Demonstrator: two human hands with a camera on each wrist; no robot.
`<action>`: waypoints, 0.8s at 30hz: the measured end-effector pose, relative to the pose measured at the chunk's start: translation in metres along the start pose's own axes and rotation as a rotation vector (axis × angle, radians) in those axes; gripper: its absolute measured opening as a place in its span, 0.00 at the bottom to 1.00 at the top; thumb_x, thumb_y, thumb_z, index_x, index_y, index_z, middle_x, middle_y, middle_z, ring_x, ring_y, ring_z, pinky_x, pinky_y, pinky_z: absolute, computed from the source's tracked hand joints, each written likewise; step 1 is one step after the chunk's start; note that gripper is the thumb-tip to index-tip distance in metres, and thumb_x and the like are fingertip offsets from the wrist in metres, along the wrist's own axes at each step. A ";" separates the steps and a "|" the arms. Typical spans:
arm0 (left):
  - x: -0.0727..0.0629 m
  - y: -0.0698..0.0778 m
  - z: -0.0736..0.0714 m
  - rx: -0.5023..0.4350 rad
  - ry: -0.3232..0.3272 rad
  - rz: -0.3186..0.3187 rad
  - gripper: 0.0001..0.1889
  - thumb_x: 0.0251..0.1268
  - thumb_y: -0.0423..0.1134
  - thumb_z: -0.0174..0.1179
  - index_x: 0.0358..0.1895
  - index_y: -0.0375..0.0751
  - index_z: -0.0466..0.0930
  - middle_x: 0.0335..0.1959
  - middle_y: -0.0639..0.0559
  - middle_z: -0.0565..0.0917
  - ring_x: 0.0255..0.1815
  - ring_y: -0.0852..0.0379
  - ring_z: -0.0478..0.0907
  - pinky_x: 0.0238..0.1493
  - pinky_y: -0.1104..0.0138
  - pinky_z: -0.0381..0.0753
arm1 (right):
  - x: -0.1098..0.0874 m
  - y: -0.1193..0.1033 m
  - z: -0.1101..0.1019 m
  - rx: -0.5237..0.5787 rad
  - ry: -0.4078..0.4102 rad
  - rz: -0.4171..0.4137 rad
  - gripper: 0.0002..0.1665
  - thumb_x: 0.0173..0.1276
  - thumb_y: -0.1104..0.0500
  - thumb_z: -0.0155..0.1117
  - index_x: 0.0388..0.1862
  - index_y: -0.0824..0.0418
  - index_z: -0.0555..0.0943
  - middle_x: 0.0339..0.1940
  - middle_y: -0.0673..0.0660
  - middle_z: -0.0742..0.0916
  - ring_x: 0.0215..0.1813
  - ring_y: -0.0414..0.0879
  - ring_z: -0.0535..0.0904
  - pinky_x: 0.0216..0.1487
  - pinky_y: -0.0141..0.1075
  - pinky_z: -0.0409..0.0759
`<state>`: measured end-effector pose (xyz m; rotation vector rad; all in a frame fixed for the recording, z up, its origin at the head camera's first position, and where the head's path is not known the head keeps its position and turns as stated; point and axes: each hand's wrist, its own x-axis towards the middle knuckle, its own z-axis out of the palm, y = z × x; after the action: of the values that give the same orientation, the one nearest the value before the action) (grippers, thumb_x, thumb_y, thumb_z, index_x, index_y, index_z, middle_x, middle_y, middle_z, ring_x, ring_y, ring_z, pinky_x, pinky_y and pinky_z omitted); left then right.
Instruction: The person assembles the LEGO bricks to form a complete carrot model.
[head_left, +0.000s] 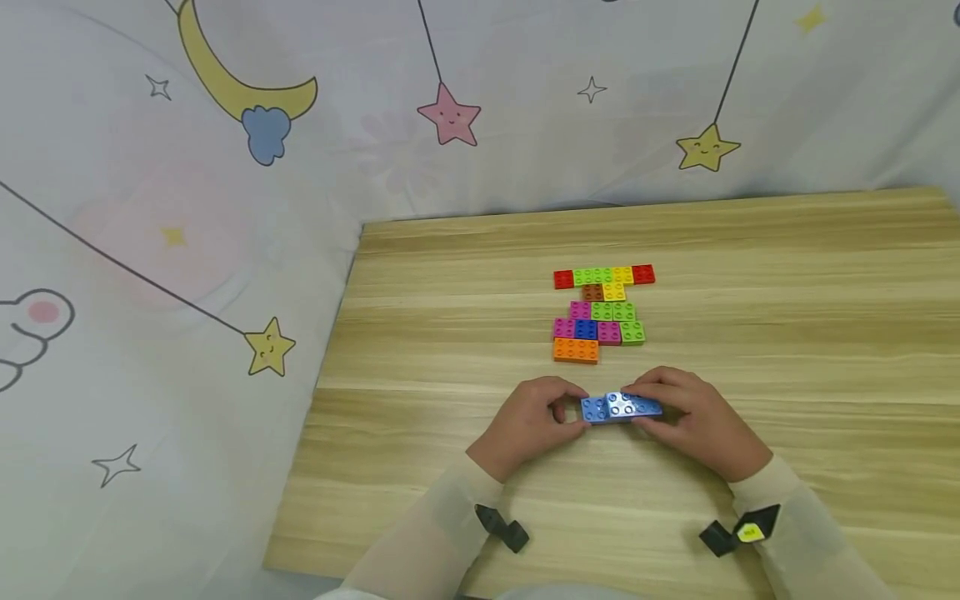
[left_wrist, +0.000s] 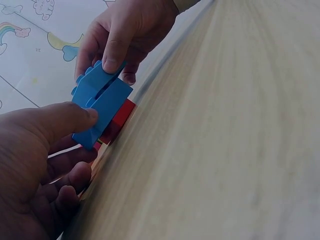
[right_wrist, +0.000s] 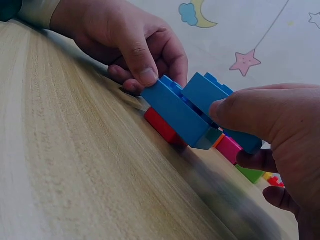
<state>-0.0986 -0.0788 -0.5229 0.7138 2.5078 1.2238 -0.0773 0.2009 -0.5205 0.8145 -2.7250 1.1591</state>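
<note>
Two blue toy building bricks are held just in front of me, one partly above the other. My left hand point(head_left: 531, 421) pinches the end of the lower blue brick point(right_wrist: 175, 111) between thumb and fingers. The upper blue brick point(right_wrist: 205, 94) is gripped by my right hand point(head_left: 693, 423). It sits offset toward the right, and a narrow dark gap shows between the two in both wrist views. Beneath the lower one is a red brick point(right_wrist: 162, 127), hidden in the head view; I cannot tell whether they are joined.
Beyond my hands, several coloured bricks lie in rows on the wooden table point(head_left: 435, 333). An orange brick point(head_left: 576, 351) is nearest, and a red brick point(head_left: 643, 274) ends the far row. A patterned cloth point(head_left: 525, 167) hangs behind the table and along its left side.
</note>
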 end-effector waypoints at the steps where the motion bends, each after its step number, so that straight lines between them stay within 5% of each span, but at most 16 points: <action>1: 0.000 0.000 0.000 0.001 -0.001 -0.001 0.16 0.61 0.42 0.77 0.52 0.52 0.87 0.31 0.60 0.80 0.28 0.65 0.73 0.30 0.73 0.74 | 0.000 0.000 0.000 0.005 -0.002 0.002 0.27 0.55 0.64 0.84 0.53 0.48 0.89 0.51 0.41 0.84 0.51 0.39 0.80 0.55 0.23 0.76; 24: -0.002 0.003 0.000 0.002 0.020 0.025 0.16 0.60 0.41 0.77 0.52 0.51 0.89 0.31 0.59 0.80 0.29 0.65 0.72 0.29 0.74 0.73 | 0.000 -0.002 -0.001 0.025 -0.010 -0.008 0.27 0.55 0.67 0.83 0.55 0.53 0.89 0.51 0.44 0.84 0.50 0.40 0.80 0.56 0.18 0.73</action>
<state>-0.0963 -0.0784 -0.5207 0.7384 2.5238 1.2433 -0.0760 0.2003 -0.5185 0.8357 -2.7179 1.1937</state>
